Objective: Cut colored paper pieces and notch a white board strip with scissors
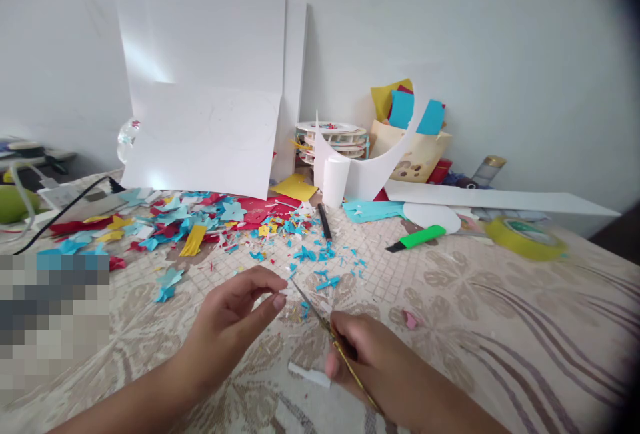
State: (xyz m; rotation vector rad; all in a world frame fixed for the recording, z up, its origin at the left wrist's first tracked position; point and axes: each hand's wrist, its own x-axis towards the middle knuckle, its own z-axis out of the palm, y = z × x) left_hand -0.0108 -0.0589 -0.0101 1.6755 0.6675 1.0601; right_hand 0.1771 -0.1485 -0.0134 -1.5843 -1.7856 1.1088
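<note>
Near the middle of the view, my left hand pinches a tiny white piece of paper between thumb and fingers. My right hand grips gold-handled scissors, whose blades point up and left, with the tips close to my left fingertips. Below the scissors a white paper strip lies on the patterned tablecloth. Small blue paper scraps are scattered just beyond my hands.
Colourful paper pieces are heaped at the back left. A black pen, a green cutter and a tape roll lie farther back. White boards lean on the wall. A pink scrap lies right.
</note>
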